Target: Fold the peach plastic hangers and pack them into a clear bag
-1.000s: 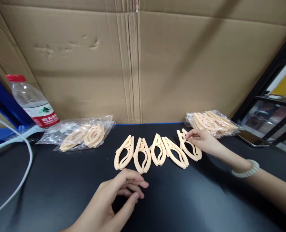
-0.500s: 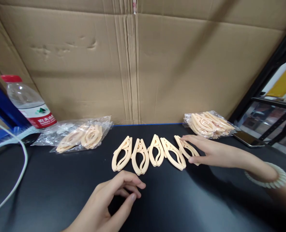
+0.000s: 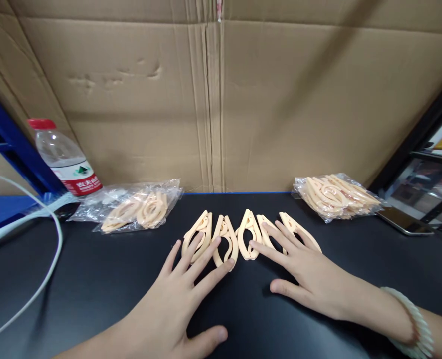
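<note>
Several cream plastic folding hangers, folded into pointed loops, lie in a row on the black table. My left hand is spread palm down, its fingertips over the two hangers on the left. Over the two on the right is my right hand, also with fingers apart, its index fingertip by the middle hanger. Both hands partly cover the hangers beneath, and neither holds anything. Whether the fingertips press on the hangers, I cannot tell.
Behind the row lie a clear bag of hangers on the left and a fuller bag on the right, beside a phone. A red-capped water bottle and white cable are at left. A cardboard wall closes the back.
My left hand has gone from curled to spread and moved forward over the left hangers. My right hand has shifted left and nearer, its fingers spreading over the right hangers. The view has turned slightly left.
</note>
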{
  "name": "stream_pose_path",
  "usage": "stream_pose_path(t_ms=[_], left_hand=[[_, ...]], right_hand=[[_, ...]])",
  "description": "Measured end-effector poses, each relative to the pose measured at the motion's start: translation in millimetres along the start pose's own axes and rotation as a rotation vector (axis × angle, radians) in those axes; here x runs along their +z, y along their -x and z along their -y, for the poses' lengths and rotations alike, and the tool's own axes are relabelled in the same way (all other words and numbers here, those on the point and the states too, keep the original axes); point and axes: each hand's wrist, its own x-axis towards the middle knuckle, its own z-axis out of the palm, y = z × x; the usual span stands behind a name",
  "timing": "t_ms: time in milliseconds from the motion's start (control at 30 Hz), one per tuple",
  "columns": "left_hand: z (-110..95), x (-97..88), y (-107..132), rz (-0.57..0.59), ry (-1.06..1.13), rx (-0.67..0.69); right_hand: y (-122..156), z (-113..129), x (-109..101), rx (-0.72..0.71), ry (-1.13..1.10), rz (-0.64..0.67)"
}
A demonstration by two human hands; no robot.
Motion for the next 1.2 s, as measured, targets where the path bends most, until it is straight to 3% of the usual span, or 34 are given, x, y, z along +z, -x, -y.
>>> stream_pose_path(t_ms=[200, 400, 633, 800, 900, 1000, 1067, 1200], left_hand=[[11, 4.2, -9, 0.079, 0.026, -0.053], [46, -1.8, -45, 0.224, 0.059, -0.033], [65, 2.0, -68, 0.207, 0.034, -0.044], [50, 3.0, -51, -0.017, -0.037, -0.022], [27, -3.5, -31, 0.068, 0.021, 0.094], [0, -10.9, -12, 0.210, 0.137, 0.177], [-14, -11.6, -4, 0.282, 0.156, 0.293], [-31, -2.1, 5, 0.271, 0.169, 0.483]], right_hand=[[-9, -4, 2, -0.005, 0.008, -0.033], [-43, -16, -1, 0.009, 0.048, -0.074], [-67, -26, 3, 0.014, 0.108, -0.152], [-58, -21, 9, -0.022, 0.180, -0.352], [-48, -9, 10, -0.120, 0.170, -0.398], [-38, 7, 12, -0.167, 0.096, -0.337], [-31, 17, 13, -0.159, 0.041, -0.230], [-18, 31, 11, -0.202, -0.045, -0.008]])
